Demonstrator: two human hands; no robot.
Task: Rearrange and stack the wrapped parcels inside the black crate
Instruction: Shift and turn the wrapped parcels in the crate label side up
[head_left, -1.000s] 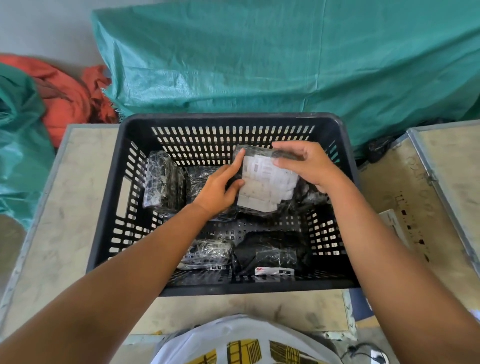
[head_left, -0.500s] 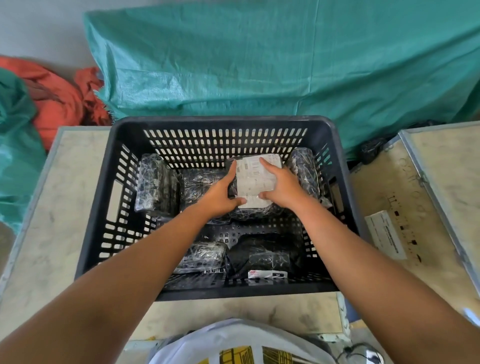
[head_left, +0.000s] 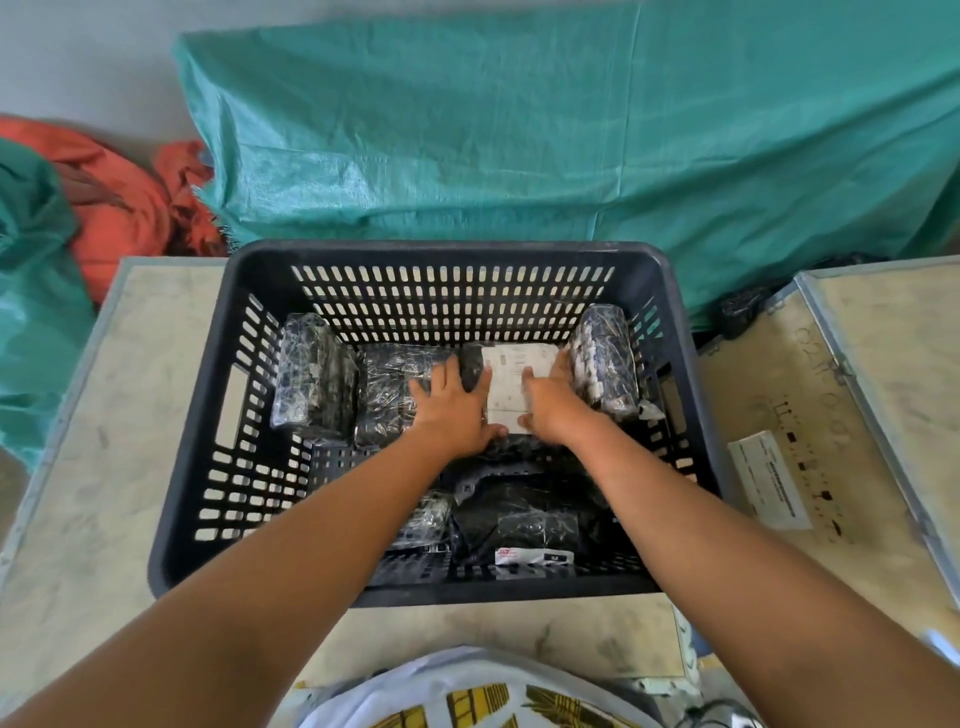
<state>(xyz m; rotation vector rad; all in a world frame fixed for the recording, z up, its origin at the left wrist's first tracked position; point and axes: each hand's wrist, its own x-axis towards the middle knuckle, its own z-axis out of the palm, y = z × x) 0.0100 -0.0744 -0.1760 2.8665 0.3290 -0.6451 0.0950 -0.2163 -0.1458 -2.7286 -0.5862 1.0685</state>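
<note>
Inside the crate (head_left: 192, 457), left to right along its far wall: one wrapped parcel (head_left: 311, 382) upright, a second (head_left: 392, 387) flat, then the labelled parcel (head_left: 511, 382) flat under both hands. Left hand (head_left: 454, 410) and right hand (head_left: 550, 402) press it, fingers spread, palms down. A fourth parcel (head_left: 605, 358) stands rightmost.

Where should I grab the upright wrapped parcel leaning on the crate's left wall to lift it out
Probably by its two broad faces near the top, coming straight down from above. The upright parcel stands on edge against the left wall of the black crate, with a flat parcel right beside it, so only its top looks free. The slick wrap may call for a firm pinch.
</note>
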